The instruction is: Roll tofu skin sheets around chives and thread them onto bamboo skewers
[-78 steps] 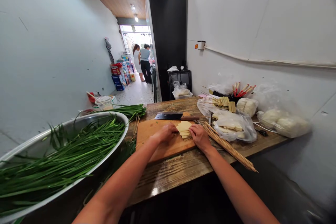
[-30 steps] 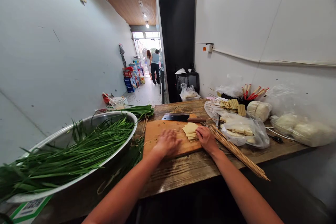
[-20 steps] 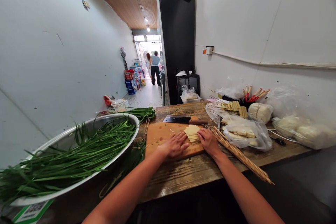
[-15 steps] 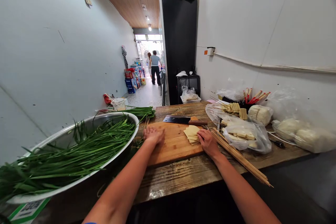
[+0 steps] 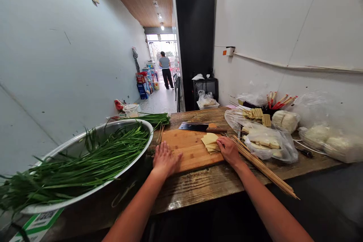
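My left hand [image 5: 165, 162] lies open with spread fingers on the left part of a wooden cutting board [image 5: 185, 151]. My right hand [image 5: 229, 152] is at the board's right side, its fingers closed on the right edge of a small fanned stack of pale yellow tofu skin sheets [image 5: 209, 142]. What the fingertips pinch is partly hidden. A cleaver [image 5: 194, 126] lies across the far edge of the board, its handle to the right. Beside my right hand a bundle of thin bamboo skewers [image 5: 266, 168] slants toward the table's front edge.
At left, a large metal basin [image 5: 151, 130] holds long green chives [image 5: 99, 166]. More greens [image 5: 159, 120] lie behind it. On the right stand plastic bags of pale food [image 5: 266, 143], skewered pieces [image 5: 256, 114] and white bundles [image 5: 286, 122]. A person [image 5: 166, 70] stands far off near the doorway.
My left hand has drawn back toward me along the board's left side and spread its fingers. My right hand stays at the sheets. The view has shifted slightly; one distant person is no longer visible.
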Demonstrator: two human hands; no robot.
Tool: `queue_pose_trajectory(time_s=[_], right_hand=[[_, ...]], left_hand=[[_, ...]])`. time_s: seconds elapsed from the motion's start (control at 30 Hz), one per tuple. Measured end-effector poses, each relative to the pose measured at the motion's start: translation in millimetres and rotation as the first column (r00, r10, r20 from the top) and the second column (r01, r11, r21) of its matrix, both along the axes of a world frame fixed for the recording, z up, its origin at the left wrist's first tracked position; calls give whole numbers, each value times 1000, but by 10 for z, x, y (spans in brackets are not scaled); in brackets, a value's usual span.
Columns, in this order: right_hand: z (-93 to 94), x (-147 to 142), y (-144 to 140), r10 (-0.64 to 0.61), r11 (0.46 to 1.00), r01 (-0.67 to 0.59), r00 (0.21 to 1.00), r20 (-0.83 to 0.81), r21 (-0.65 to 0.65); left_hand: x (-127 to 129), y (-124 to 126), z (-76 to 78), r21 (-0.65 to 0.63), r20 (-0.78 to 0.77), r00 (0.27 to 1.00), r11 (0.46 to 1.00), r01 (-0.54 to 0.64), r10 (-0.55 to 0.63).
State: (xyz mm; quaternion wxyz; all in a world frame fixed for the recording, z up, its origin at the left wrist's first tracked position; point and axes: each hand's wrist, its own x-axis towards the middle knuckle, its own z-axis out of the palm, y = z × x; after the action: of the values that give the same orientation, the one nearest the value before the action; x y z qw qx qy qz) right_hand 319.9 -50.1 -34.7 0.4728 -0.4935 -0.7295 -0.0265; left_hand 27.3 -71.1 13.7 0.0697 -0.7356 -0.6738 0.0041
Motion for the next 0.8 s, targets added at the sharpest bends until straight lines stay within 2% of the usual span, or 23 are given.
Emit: queue_pose_trajectory(time_s=[0.07,0.1,0.13,0.17,0.23,0.27,0.3,0.33,0.37,0.4,0.43,0.47,0.5,0.53,0.57,0.6,0.63,0.7,0.73,0.8], right_hand=[[35,17,28,-13,1000,13,1000,2,-2],[70,20,44,-19,1000,19,1000,18,-4],[118,18,64,-25,1000,25,999,45,-8],[179,10,89,-32,999,33,997,76,-14],[334,-21,157,-63,997,67,988,144,-24],[423,-43,200,-88,995,94,980,181,-28],[518,-68,248,-117,991,128,969,219,-33],[615,-97,300,-146,986,162,955,258,-41],[712,-129,353,-169,980,192,940,297,-52],[806,-164,404,-183,974,217,926,331,-66],[895,-204,453,-191,969,234,914,357,-82],[978,-249,497,-193,965,244,908,372,-96],[1053,-300,536,-188,963,245,907,377,-111],[1120,-358,569,-176,963,238,911,372,-126],[1176,-420,596,-156,964,220,920,359,-146],[1223,-487,618,-122,966,190,933,340,-174],[1261,-556,635,-74,966,147,945,317,-213],[1311,-690,652,76,944,16,962,263,-331],[1324,-750,653,169,912,-67,960,222,-404],[1333,-852,636,360,804,-250,927,106,-540]], left_hand=[[-33,-139,23,-24,44,975,975,220,-219],[-46,-176,47,-57,66,968,967,248,-244],[-58,-197,72,-63,75,981,981,182,-177],[-64,-209,92,-43,77,995,997,63,-60],[-42,-229,94,54,87,980,982,-183,178],[-7,-240,75,99,98,976,973,-207,197],[43,-249,47,128,106,986,982,-141,128],[101,-249,17,136,114,993,991,-1,-15],[159,-234,-8,112,127,969,974,198,-212],[207,-203,-21,66,155,926,938,339,-345],[239,-157,-21,19,186,898,916,401,-398],[250,-102,-8,-21,208,905,923,383,-371],[239,-46,14,-35,211,938,957,289,-275],[211,-1,40,-15,202,970,990,137,-131],[169,27,65,28,196,981,1000,-12,6],[120,35,86,79,200,976,992,-102,85],[70,23,102,126,216,972,985,-122,92],[-21,-36,124,172,294,955,985,-11,-41],[-58,-67,135,188,363,923,980,62,-128],[-109,-100,171,240,531,811,961,134,-246]])
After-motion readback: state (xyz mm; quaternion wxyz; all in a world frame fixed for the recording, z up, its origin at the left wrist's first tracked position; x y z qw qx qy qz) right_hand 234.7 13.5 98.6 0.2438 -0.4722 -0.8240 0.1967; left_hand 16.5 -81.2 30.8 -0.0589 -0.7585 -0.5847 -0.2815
